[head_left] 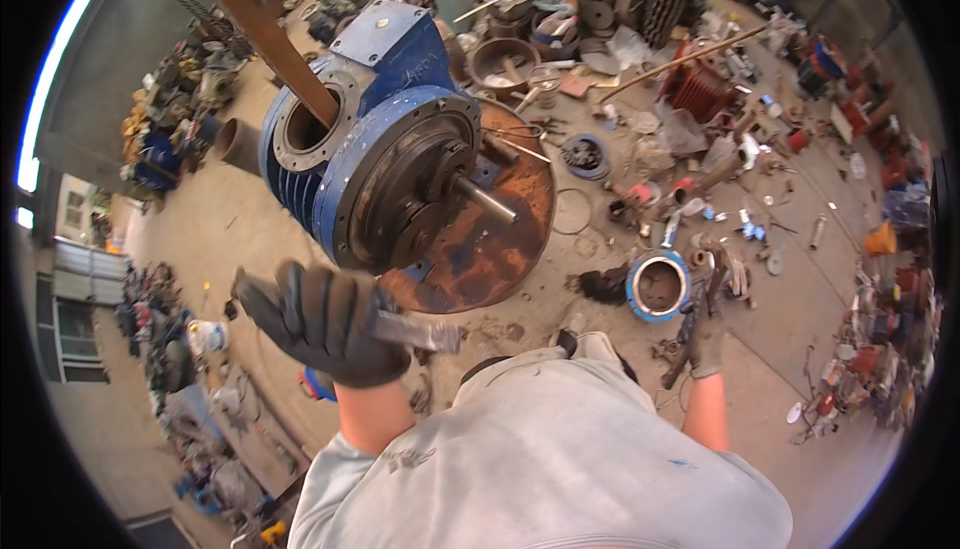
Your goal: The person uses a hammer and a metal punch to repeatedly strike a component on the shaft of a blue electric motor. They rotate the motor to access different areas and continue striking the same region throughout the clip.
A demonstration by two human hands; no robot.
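A large blue gear housing (pixel 400 174) stands before me, its round side uncovered, showing dark gears and a bare steel shaft (pixel 487 201). Beneath it lies a rusty round plate (pixel 500 264). My left hand (pixel 335 329), in a dark glove, is just below the housing's near-left side, apart from it. Its fingers are closed on a short grey metal bar (pixel 420 332), blurred and pointing right. Low on the right, my gloved right hand (pixel 707 344) is closed around a dark elongated piece (pixel 680 357) whose kind I cannot make out. Next to it sits a blue-rimmed ring (pixel 658 287).
A rusty beam (pixel 265 34) slants down to the housing's round top opening. Metal parts and scrap crowd the floor behind and right, including a red finned casing (pixel 697 91) and a long rod (pixel 685 64). A white bucket (pixel 207 336) stands at the left.
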